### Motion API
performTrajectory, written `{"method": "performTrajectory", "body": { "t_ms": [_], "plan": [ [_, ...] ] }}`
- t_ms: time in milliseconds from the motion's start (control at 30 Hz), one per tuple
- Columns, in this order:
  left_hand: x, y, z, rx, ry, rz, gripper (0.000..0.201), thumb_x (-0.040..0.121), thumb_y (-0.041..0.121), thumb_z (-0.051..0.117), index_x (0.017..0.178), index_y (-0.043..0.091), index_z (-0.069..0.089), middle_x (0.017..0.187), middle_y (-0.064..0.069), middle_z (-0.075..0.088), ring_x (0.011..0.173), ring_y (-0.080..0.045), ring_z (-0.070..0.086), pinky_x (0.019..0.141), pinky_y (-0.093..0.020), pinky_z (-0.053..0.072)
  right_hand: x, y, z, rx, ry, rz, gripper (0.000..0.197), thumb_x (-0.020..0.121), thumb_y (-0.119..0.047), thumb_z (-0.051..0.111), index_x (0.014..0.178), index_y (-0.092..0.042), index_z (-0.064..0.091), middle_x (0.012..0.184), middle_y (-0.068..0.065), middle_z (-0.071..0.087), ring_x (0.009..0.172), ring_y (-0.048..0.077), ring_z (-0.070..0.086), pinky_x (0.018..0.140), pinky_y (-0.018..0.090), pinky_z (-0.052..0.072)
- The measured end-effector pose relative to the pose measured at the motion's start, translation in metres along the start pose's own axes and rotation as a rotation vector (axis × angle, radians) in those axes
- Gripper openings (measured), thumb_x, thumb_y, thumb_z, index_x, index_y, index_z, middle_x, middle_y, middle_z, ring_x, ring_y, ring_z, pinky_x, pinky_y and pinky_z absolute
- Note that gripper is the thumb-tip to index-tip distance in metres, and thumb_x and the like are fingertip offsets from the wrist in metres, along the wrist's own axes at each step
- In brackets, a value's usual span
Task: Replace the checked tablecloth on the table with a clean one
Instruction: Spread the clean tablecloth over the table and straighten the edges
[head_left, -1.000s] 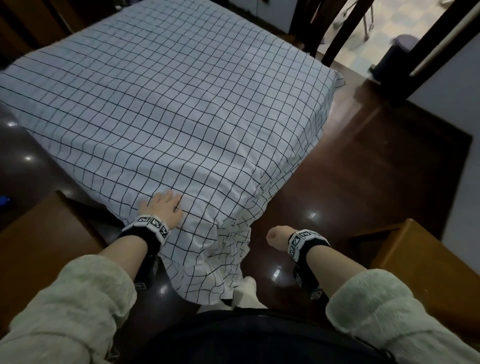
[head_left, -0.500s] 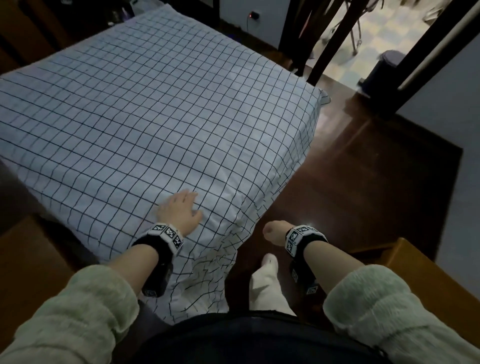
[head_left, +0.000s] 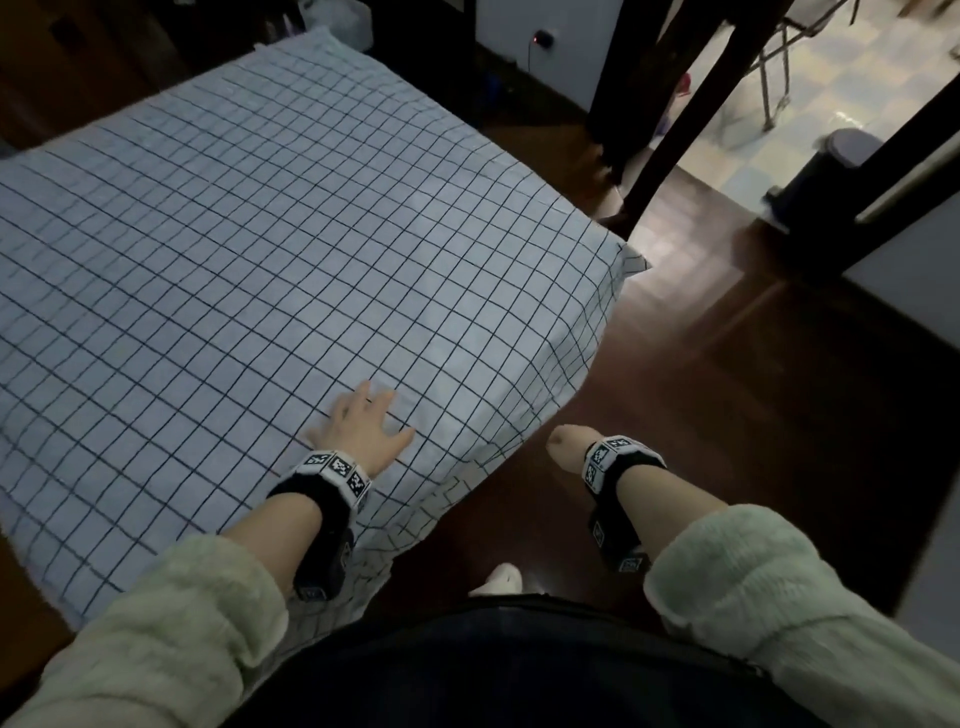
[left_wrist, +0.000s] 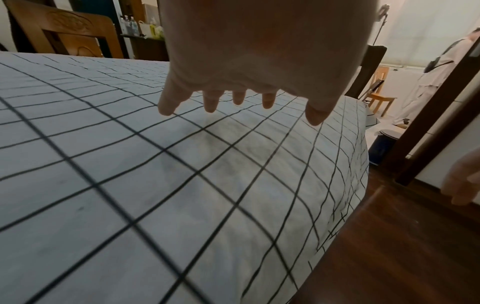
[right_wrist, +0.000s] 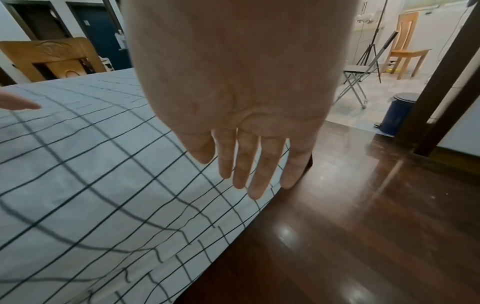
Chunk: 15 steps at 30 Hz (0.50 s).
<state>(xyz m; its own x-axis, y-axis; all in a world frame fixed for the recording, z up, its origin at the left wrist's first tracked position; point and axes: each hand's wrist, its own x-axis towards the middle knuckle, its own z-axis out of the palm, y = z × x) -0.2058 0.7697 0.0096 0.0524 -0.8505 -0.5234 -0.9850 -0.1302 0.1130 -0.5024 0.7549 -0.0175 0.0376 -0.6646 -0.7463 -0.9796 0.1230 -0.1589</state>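
Checked tablecloth (head_left: 270, 249) covering the table, left hand (head_left: 363, 428) spread flat above its near corner, right hand (right_wrist: 249, 107) hanging with fingers straight and relaxed, just beside the cloth's edge

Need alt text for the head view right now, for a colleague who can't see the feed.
The left hand lies open on the checked tablecloth near the table's near right corner. The right hand hangs beside that corner over the dark wooden floor, holding nothing. A doorway behind shows a small bin.
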Motion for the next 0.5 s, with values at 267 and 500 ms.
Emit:
{"method": "performTrajectory", "body": {
  "t_ms": [267, 500],
  "plan": [
    [0.063, 0.025, -0.027, -0.007, -0.099, -0.071, 0.084, 0.080, 0.080, 0.031, 0.148, 0.046, -0.003, 0.159, 0.010, -0.017, 0.147, -0.029, -0.008, 0.106, -0.071, 0.018, 0.049, 0.019, -0.067, 0.033, 0.041, -0.051, 0.044, 0.100, -0.017, 0.033, 0.144, -0.011, 0.033, 0.144, 0.013, 0.039, 0.125, 0.029, 0.046, 0.096, 0.036, 0.042],
    [0.124, 0.076, -0.046, 0.105, -0.093, 0.117, 0.083, 0.082, 0.079, 0.027, 0.149, 0.043, -0.005, 0.159, 0.008, -0.016, 0.147, -0.027, -0.009, 0.110, -0.066, 0.013, 0.098, 0.033, -0.131, 0.093, 0.061, 0.020, 0.037, 0.099, -0.019, 0.034, 0.134, -0.011, 0.046, 0.135, 0.012, 0.050, 0.118, 0.028, 0.053, 0.093, 0.034, 0.045]
  ]
}}
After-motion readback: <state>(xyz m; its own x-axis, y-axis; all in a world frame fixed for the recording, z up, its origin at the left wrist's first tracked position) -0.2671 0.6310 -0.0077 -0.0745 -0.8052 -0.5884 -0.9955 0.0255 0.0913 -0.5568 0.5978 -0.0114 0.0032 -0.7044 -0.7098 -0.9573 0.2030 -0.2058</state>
